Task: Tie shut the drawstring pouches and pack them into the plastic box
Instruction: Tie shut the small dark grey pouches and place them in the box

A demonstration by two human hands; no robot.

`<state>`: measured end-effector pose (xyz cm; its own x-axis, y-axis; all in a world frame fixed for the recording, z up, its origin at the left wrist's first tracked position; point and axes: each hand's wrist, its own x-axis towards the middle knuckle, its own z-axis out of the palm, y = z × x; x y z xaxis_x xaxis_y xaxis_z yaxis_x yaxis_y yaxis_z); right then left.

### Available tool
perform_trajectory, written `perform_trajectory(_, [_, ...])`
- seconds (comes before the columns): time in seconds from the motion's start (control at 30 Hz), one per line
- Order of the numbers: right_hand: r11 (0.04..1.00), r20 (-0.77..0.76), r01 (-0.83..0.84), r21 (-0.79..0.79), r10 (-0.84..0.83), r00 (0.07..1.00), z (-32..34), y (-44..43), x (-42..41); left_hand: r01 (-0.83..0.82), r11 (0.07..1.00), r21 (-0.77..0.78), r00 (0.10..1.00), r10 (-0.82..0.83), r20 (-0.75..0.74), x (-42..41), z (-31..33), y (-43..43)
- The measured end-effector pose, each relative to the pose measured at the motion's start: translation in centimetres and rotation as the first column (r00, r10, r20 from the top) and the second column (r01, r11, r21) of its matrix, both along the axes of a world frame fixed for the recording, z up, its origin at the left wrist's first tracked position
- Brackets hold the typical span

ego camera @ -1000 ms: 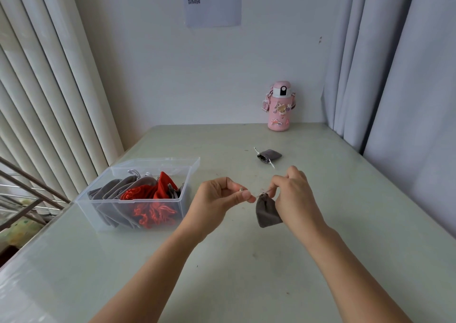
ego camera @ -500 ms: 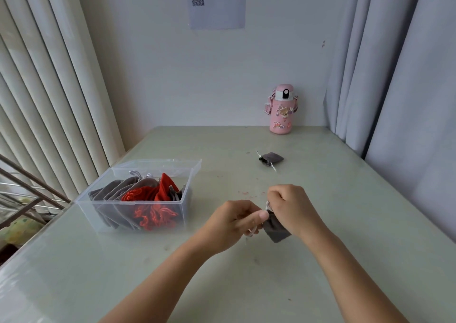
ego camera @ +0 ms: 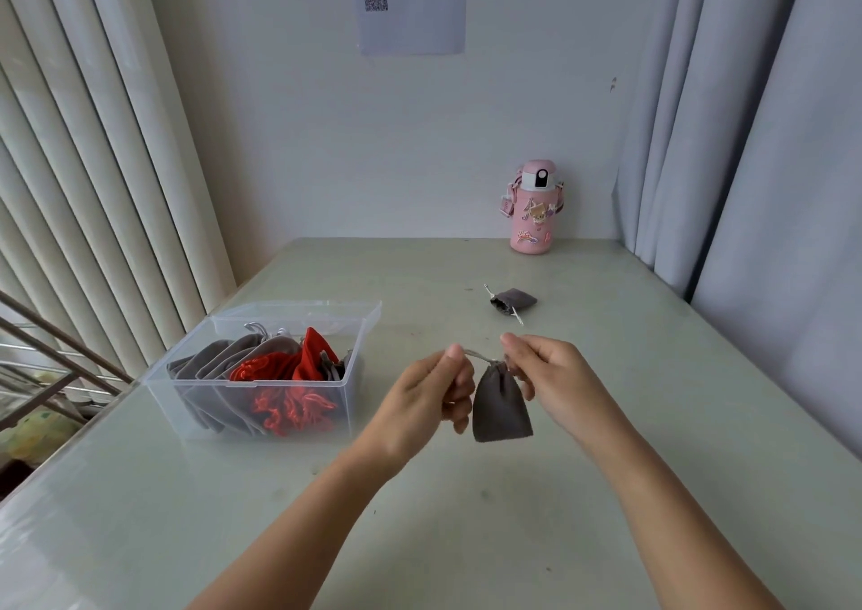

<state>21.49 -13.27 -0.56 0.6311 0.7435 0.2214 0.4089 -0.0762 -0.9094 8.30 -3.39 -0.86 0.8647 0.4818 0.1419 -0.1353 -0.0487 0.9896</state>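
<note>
Grey pouch (ego camera: 501,404) hangs over the table (ego camera: 676,423) from its drawstring (ego camera: 476,355), neck gathered. I see my left hand (ego camera: 424,395) pinching the drawstring at nine o'clock of the neck and my right hand (ego camera: 555,381) pinching it at three, other fingers curled. The plastic box (ego camera: 294,305) sits at nine o'clock; a second pouch (ego camera: 513,301) lies at twelve.
</note>
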Motion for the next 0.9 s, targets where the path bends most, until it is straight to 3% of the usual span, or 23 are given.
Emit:
perform_trajectory(0.07, [0.992, -0.196, -0.08, 0.098, 0.098, 0.976, 0.2, 0.0, -0.2, 0.025, 0.983, -0.184, 0.997, -0.012, 0.071, 0.0, 0.3, 0.2])
perform_trajectory(0.17, [0.932, -0.498, -0.214, 0.294, 0.341, 0.798, 1.0, -0.5, -0.2, 0.104, 0.872, -0.478, 0.983, -0.019, 0.18, -0.2, 0.9, 0.9])
perform_trajectory(0.3, [0.845, -0.564, -0.32, 0.428, 0.527, 0.636, 1.2, -0.7, -0.2, 0.305, 0.624, -0.72, 0.931, -0.037, 0.363, -0.7, 1.2, 1.4])
perform_trajectory(0.4, [0.83, -0.597, -0.307, 0.466, 0.551, 0.583, 1.0, -0.4, -0.6, 0.399, 0.554, -0.731, 0.896, -0.067, 0.439, -0.8, 1.1, 1.7])
perform_trajectory(0.47, [0.831, -0.601, -0.271, 0.487, 0.543, 0.586, 1.1, -0.4, -0.7, 0.398, 0.592, -0.701, 0.898, -0.093, 0.431, -0.9, 1.3, 1.8])
perform_trajectory(0.63, [0.876, -0.516, -0.219, 0.429, 0.437, 0.737, 1.0, -0.3, -0.8, 0.142, 0.867, -0.478, 0.973, -0.035, 0.227, -0.9, 1.7, 1.6])
perform_trajectory(0.9, [0.893, -0.371, -0.173, 0.416, 0.341, 0.864, 1.0, 0.0, -1.7, 0.064, 0.968, -0.243, 0.978, -0.013, 0.209, -1.0, 1.7, 1.8])
